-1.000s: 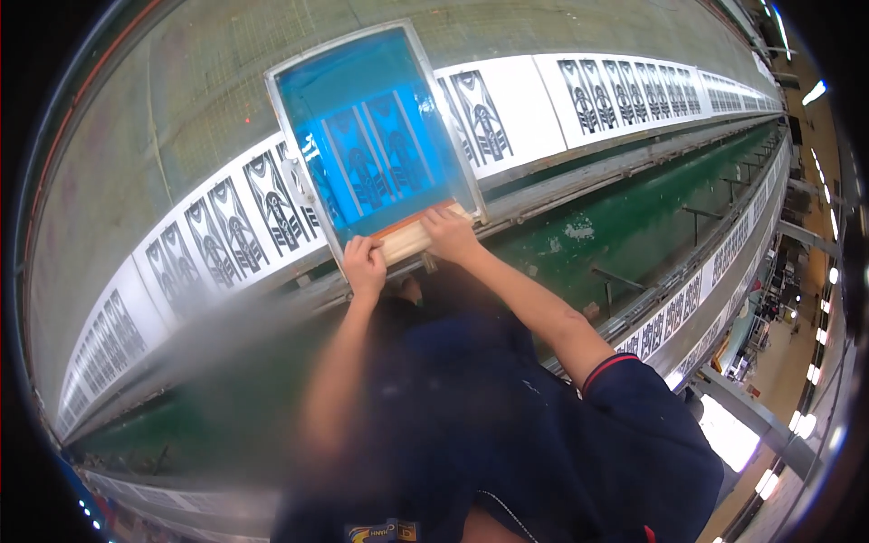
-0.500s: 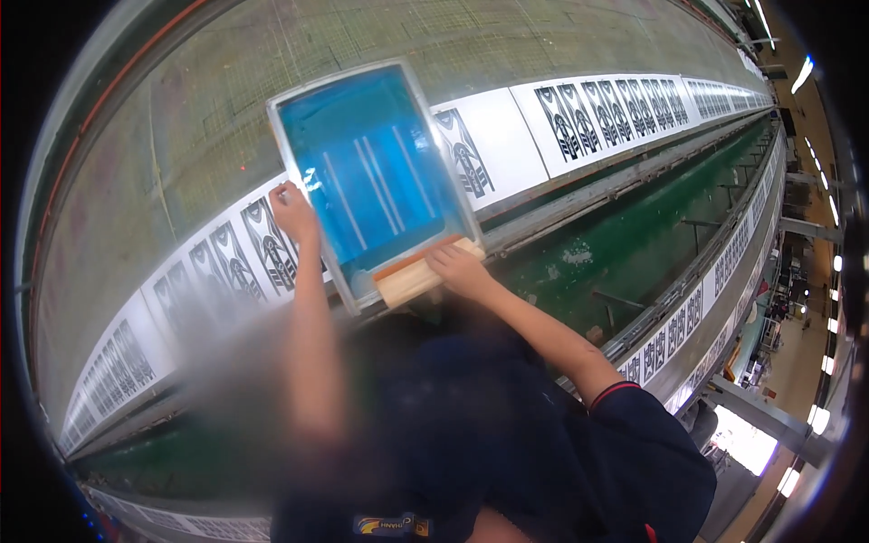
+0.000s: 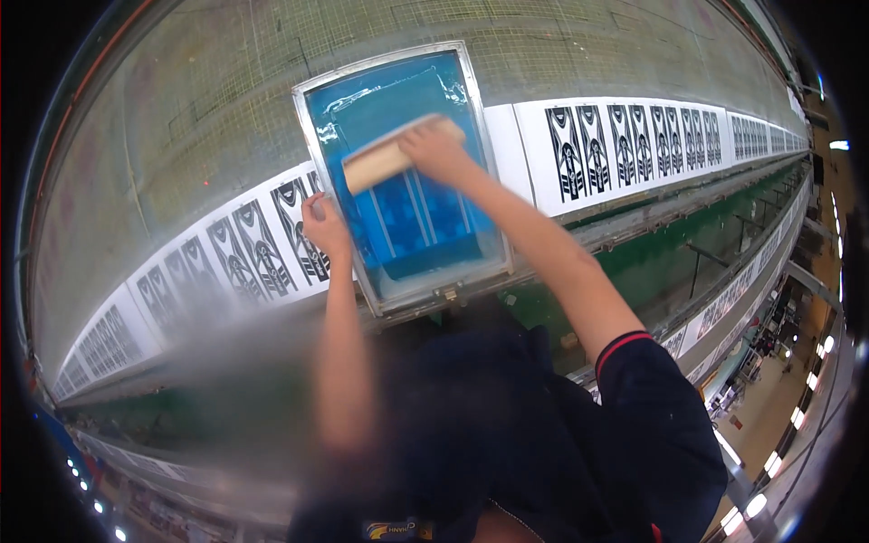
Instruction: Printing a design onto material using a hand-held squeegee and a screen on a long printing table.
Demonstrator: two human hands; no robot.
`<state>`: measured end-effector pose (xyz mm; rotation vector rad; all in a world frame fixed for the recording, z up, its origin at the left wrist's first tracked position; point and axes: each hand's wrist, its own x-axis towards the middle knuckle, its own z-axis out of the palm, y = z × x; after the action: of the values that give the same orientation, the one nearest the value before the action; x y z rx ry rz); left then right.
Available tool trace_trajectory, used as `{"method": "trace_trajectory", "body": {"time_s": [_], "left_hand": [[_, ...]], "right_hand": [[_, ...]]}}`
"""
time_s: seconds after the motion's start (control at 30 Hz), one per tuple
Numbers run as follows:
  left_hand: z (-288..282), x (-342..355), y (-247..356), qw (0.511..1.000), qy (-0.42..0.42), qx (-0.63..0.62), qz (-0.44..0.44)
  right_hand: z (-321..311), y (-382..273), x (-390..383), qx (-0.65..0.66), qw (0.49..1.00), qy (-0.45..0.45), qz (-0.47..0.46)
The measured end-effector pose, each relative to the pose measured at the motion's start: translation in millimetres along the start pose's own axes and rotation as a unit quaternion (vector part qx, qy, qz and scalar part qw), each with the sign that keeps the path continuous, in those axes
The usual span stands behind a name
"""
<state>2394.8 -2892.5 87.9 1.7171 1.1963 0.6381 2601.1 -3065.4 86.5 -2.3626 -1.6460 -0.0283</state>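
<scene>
A screen printing frame (image 3: 500, 226) with pale metal rails and a blue mesh lies over the strip of printed sheets. My right hand (image 3: 436, 150) grips a squeegee (image 3: 380, 166) with a wooden handle, which rests slantwise across the upper half of the mesh. Blue mesh with pale vertical lines shows below the squeegee. My left hand (image 3: 326, 226) is beside the left rail, its fingers curled together close to the metal. What those fingers hold, if anything, is hidden.
A long strip of white sheets (image 3: 597, 149) with black printed shapes runs along the greenish table (image 3: 226, 100). A metal rail (image 3: 625, 217) edges the table's near side. Beyond a green gap (image 3: 634, 271) at the right, another table carries printed sheets (image 3: 724, 308).
My right hand has pushed the squeegee from the near end of the frame up across the mesh. My left hand stays beside the left rail. The whole view has shifted slightly.
</scene>
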Motion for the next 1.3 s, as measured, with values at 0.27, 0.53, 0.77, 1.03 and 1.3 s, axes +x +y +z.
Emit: {"method": "trace_trajectory", "body": {"time_s": [0.27,0.53,0.77,1.03,1.3], "left_hand": [[35.5,48.8,19.9,0.956,0.082,0.261,0.105],[98.5,74.0,31.1,0.955,0.018,0.113,0.275],[17.0,-81.8,-32.9,0.963,-0.051,0.089,0.249],[-76.5,-203.4,-54.0,0.949,-0.145,0.121,0.254],[-24.3,-56.3,4.1,0.936,-0.144,0.178,0.266]], "right_hand": [[-11.3,79.6,121.3,-0.005,0.992,-0.112,-0.061],[11.3,37.3,74.4,-0.024,0.998,0.010,0.056],[13.3,-69.5,-88.4,0.026,0.996,0.025,0.082],[-7.3,-168.9,-214.2,0.037,0.996,-0.022,0.078],[0.5,-73.5,-63.4,0.028,0.998,-0.047,-0.041]]}}
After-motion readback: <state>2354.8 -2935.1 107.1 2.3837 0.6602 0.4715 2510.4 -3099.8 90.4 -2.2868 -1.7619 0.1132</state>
